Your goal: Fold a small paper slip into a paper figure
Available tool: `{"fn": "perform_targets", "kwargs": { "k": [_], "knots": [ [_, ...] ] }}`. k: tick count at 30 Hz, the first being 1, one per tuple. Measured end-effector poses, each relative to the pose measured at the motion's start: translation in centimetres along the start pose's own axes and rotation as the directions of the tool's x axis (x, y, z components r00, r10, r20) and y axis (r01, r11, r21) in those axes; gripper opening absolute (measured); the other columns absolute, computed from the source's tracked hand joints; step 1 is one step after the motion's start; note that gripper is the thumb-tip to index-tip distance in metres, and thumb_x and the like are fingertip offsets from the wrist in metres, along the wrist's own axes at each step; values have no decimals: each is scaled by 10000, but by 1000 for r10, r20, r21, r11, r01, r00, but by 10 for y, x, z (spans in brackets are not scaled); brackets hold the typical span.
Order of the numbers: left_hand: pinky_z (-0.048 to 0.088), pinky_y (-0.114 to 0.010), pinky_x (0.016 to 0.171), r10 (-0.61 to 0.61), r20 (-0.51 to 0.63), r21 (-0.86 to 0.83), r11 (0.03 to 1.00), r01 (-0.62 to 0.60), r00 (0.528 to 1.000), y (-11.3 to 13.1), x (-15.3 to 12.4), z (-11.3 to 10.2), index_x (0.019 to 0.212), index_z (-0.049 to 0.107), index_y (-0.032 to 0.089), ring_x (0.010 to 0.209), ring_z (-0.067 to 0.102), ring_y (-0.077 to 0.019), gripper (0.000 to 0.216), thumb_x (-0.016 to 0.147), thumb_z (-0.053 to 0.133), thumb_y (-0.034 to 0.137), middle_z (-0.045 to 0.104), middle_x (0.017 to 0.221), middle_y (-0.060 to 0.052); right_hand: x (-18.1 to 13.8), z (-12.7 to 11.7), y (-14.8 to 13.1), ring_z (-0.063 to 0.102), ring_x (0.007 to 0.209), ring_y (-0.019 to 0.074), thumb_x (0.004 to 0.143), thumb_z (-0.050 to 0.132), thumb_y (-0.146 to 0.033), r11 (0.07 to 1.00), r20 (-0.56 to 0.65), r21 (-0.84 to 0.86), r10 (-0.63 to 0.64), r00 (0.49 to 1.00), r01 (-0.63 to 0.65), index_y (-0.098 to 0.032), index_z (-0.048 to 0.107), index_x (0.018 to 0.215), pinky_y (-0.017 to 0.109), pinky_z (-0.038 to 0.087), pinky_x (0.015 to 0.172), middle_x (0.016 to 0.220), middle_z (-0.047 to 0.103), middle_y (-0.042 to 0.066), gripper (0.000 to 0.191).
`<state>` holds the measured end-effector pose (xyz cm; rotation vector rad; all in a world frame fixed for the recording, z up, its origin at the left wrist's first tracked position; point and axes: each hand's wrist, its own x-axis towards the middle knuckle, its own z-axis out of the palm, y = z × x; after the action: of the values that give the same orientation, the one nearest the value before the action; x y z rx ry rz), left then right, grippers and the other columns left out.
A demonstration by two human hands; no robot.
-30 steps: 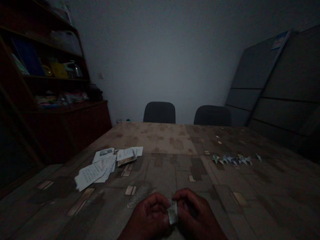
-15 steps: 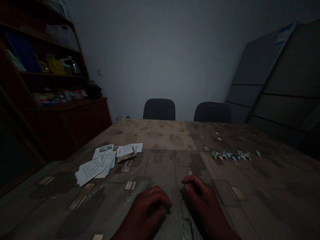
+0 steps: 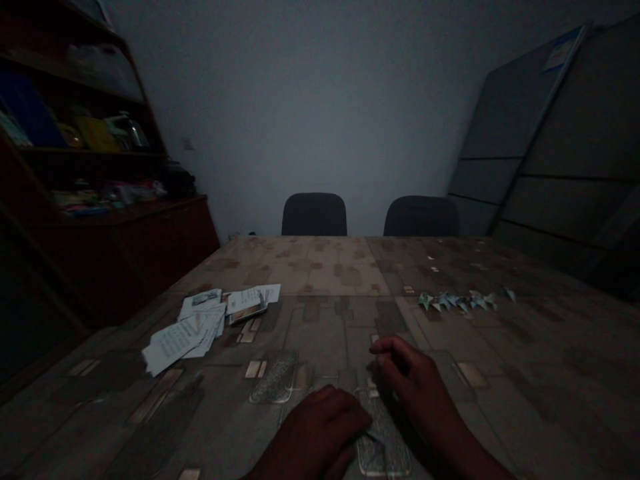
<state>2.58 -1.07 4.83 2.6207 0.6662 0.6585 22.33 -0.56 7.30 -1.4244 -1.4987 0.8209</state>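
The room is very dim. My left hand (image 3: 320, 430) rests knuckles up on the patterned tablecloth (image 3: 330, 320) at the near edge, fingers curled under; a thin sliver shows at its fingertips, and I cannot make out what it is. My right hand (image 3: 407, 377) lies just right of it and a little farther out, its fingers bent and its tips touching the cloth, with nothing visible in them. The small folded paper held earlier is out of sight.
A loose pile of white paper slips (image 3: 187, 330) with a phone-like object (image 3: 247, 312) lies at the left. A row of small folded paper figures (image 3: 460, 300) sits at the right. Two dark chairs (image 3: 314, 215) stand at the far edge. Shelves (image 3: 85, 167) left, leaning boards (image 3: 540, 147) right.
Both hands have let the small folded paper drop from view and moved down onto the table. The right hand has slid forward, the left has pulled back towards me.
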Motion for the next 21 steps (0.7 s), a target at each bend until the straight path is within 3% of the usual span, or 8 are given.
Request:
{"fn": "perform_targets", "kwargs": {
  "k": [6,9,10,11,13,15,18,21],
  "knots": [
    [445,-292,588,68,-13,149,987,-65,998,-1,17,13,1005,677,171,693,648,-226,306,762,554,32,734,794,-88,0,0,3,531,639,194,820,482,-383,999,-7,36,-22,1000,22,-152,626,889,268,390,575,694,571,12,281],
    [477,-295,638,-182,-141,-177,972,156,973,-3,17,17,1029,707,172,724,675,-224,362,732,553,34,737,823,-92,-1,-2,1,550,644,192,833,496,-381,998,-37,60,-26,999,28,-157,637,904,262,408,573,700,585,10,274],
    [488,-296,657,-372,-175,-379,880,287,911,-4,16,16,1000,713,187,740,680,-219,321,741,573,58,736,833,-74,-2,-3,0,559,649,193,843,499,-380,998,-50,63,-27,998,30,-161,642,912,260,415,573,708,594,11,270],
    [483,-278,597,-576,-150,-600,699,389,804,-3,15,14,966,707,186,654,666,-195,252,757,597,99,711,754,-43,-3,-3,-2,569,655,193,852,502,-378,997,-67,62,-31,997,35,-167,646,912,258,424,576,716,603,12,262],
    [455,-255,488,-787,20,-904,248,347,616,-2,12,9,976,662,181,483,598,-146,262,718,710,195,650,649,14,-7,-2,-6,597,678,193,867,515,-358,996,-104,38,-72,992,76,-181,656,895,256,446,596,735,626,15,229],
    [429,-227,443,-844,131,-974,-12,226,520,1,10,3,964,616,174,431,566,-119,420,618,838,261,649,619,28,-13,0,-10,622,708,189,879,531,-306,983,-120,-12,-181,976,181,-192,661,868,251,466,634,756,647,19,173],
    [422,-192,433,-873,172,-979,-101,177,456,6,5,-2,913,584,176,454,608,-124,534,521,929,291,669,594,30,-21,6,-12,621,688,162,881,553,-180,893,4,-63,-447,895,446,-200,645,851,229,466,635,763,649,16,99],
    [427,-184,408,-852,172,-981,-106,159,494,10,-1,-1,889,584,173,421,611,-119,483,556,917,279,677,597,35,-25,13,-9,614,704,171,868,585,-122,778,121,-99,-609,784,620,-184,644,914,236,459,632,773,655,36,98]
  ]
}}
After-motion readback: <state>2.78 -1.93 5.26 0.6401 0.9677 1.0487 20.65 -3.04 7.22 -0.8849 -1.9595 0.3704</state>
